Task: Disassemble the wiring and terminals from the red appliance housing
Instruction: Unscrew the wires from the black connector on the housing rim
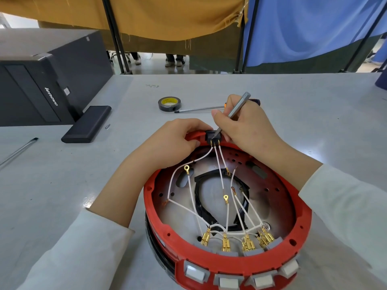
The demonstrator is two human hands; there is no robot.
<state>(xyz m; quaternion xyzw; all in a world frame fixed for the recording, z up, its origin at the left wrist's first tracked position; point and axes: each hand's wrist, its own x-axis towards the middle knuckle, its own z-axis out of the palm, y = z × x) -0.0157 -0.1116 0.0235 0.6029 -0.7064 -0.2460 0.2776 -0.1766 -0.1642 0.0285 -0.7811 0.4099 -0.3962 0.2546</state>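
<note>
grey table (293, 122) | mustard curtain (167, 15) | blue curtain (303, 28) | pale floor (155, 65)

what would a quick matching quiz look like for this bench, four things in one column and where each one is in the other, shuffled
Things:
1. roll of black tape
2. grey precision screwdriver
3. left hand
4. row of brass spade terminals

Places:
A. inside the red housing, at its near edge
B. gripping the housing's far rim
C. flat on the table, beyond the hands
D. held in the right hand, tip at the black switch block

Pairs: 1-C, 2-D, 3-B, 4-A
</note>
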